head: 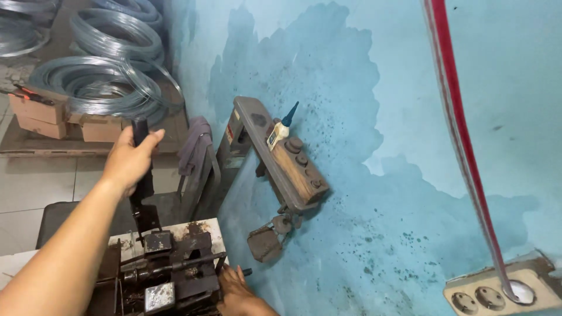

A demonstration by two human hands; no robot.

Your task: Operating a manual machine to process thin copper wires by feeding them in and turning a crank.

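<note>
My left hand (130, 159) is wrapped around the black upright lever handle (141, 169) of a small, rusty bench machine (167, 269) at the bottom left. My right hand (237, 292) rests at the machine's right side, fingers against its dark metal body near a short black rod (246, 272); whether it grips anything I cannot tell. The machine sits on a worn white-topped base (205, 229).
A blue stained wall fills the right. A grey metal bracket (275, 158) with a wooden block and a small blue-tipped bottle (281, 130) is fixed to it. Wire coils (99, 88) lie on cardboard boxes at top left. A red-and-white cable (462, 146) runs to a socket strip (497, 292).
</note>
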